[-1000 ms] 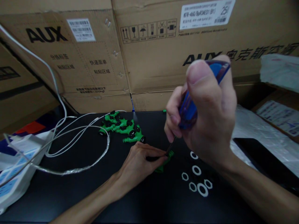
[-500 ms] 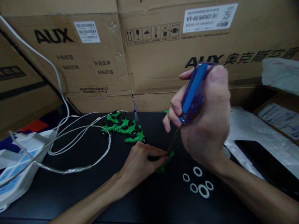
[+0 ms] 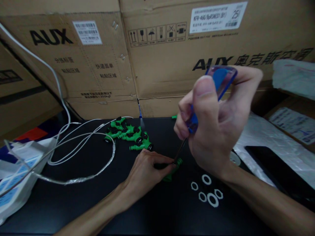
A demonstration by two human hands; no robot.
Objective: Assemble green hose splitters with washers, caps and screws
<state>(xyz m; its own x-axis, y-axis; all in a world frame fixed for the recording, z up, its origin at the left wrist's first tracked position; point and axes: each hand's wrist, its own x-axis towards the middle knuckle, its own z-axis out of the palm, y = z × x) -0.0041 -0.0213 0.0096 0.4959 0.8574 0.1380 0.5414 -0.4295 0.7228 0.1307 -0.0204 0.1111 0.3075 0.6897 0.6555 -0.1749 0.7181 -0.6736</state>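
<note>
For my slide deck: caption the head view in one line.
Right hand drives a blue screwdriver into a green part pinned by the left hand.

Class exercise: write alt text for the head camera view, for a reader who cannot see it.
The right hand grips a blue-handled screwdriver, its tip on a green plastic fitting that the left hand pins to a black table. White rings lie nearby.

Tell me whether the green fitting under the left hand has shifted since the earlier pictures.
No. The green fitting sits in the same spot beside the white rings, pinned by the left hand.
</note>
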